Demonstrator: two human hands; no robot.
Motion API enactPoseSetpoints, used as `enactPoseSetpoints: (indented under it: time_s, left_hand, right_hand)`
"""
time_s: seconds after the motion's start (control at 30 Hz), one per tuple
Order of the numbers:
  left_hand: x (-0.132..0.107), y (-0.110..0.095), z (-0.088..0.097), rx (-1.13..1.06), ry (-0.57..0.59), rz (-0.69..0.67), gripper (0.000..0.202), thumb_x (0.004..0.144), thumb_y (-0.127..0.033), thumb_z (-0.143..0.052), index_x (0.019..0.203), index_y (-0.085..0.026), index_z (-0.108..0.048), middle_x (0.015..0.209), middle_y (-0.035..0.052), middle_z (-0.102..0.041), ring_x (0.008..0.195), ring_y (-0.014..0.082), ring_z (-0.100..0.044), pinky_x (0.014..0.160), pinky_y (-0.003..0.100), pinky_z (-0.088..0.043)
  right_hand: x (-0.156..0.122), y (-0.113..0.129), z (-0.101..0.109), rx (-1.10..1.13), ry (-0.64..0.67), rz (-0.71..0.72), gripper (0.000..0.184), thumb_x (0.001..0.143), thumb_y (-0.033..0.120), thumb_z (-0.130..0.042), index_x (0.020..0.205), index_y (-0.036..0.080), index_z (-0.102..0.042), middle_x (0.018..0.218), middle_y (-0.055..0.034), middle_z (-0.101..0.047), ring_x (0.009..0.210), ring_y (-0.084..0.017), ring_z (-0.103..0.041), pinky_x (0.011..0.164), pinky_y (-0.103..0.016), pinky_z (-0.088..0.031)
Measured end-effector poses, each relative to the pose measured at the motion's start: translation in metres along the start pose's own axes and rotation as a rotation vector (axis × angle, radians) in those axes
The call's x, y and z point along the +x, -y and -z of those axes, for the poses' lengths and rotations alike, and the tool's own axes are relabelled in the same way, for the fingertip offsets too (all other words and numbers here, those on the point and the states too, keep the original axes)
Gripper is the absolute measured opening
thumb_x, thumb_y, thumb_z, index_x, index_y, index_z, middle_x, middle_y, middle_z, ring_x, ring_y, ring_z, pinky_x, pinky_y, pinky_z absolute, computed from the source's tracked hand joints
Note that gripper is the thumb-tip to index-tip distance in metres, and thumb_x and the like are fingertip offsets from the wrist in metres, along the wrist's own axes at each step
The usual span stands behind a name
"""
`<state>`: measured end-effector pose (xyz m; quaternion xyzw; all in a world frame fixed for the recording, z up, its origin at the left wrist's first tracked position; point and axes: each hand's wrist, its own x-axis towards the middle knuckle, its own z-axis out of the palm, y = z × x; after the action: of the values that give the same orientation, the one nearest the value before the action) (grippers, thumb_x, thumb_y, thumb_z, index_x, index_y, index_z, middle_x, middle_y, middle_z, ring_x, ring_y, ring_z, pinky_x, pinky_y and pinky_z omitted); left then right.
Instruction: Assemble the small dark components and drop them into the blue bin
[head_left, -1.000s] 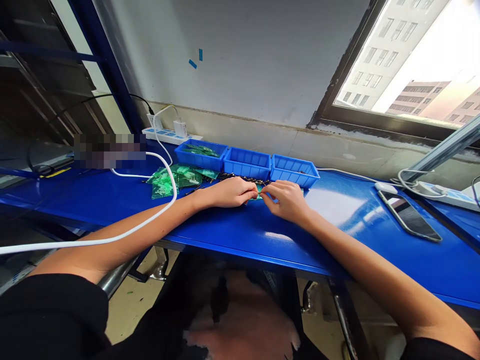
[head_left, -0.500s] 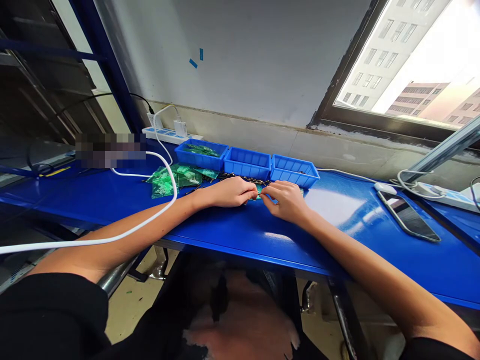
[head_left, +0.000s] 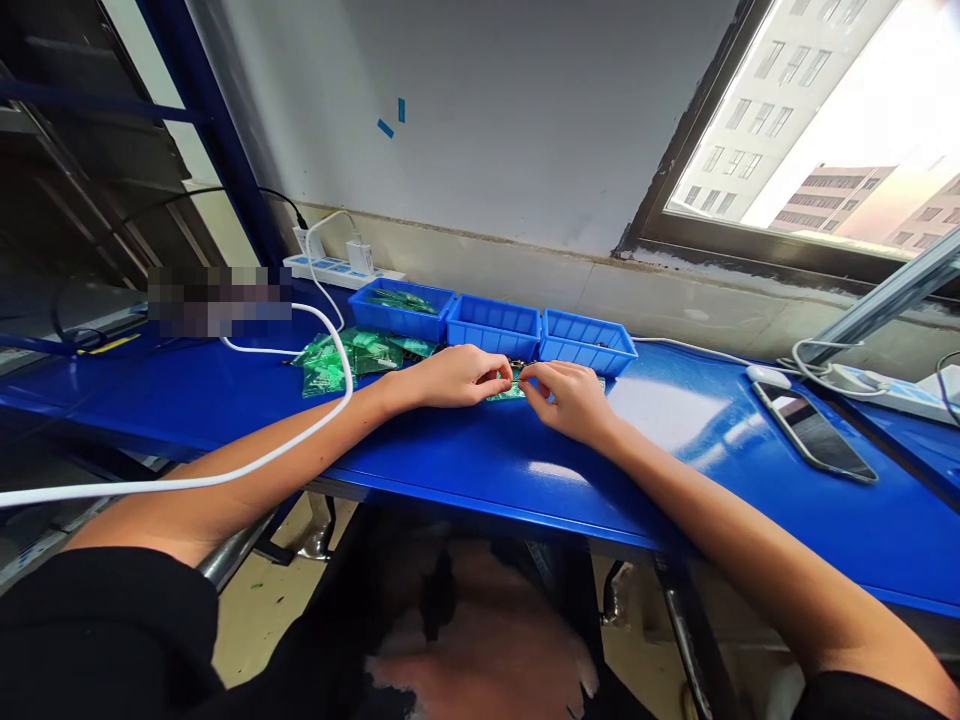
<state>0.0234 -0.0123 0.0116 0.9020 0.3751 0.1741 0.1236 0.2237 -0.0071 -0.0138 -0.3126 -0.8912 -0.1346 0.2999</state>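
Note:
My left hand [head_left: 457, 378] and my right hand [head_left: 568, 396] meet at the middle of the blue table [head_left: 465, 450], fingers curled in a pinch. Between them lies a small green circuit board [head_left: 508, 390], mostly hidden by the fingers. Both hands touch it. A row of small dark parts [head_left: 480, 354] lies just behind my hands, in front of the bins. A pile of green circuit boards [head_left: 352, 356] lies to the left of my left hand.
Three blue bins [head_left: 495, 325] stand in a row at the back; the left one holds green boards. A white cable [head_left: 225, 475] crosses my left arm. A power strip [head_left: 341, 268] lies back left. A phone [head_left: 814, 430] lies on the right.
My left hand has lifted slightly and shifted back, so more of the green board shows under the fingers. My right hand has hardly moved.

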Motion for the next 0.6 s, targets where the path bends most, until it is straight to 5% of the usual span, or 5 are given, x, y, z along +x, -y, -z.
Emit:
enactPoseSetpoints:
  time_s: [0.6]
  left_hand:
    - [0.0012, 0.002, -0.005, 0.032, 0.008, -0.041, 0.025, 0.088, -0.027, -0.044, 0.093, -0.014, -0.065, 0.074, 0.0028, -0.067, 0.06, 0.0124, -0.056, 0.057, 0.021, -0.035]
  right_hand:
    - [0.0, 0.001, -0.0003, 0.014, -0.009, 0.029, 0.02, 0.088, 0.028, -0.045, 0.087, 0.02, -0.064, 0.059, 0.0011, -0.061, 0.053, -0.01, -0.052, 0.055, -0.021, -0.035]
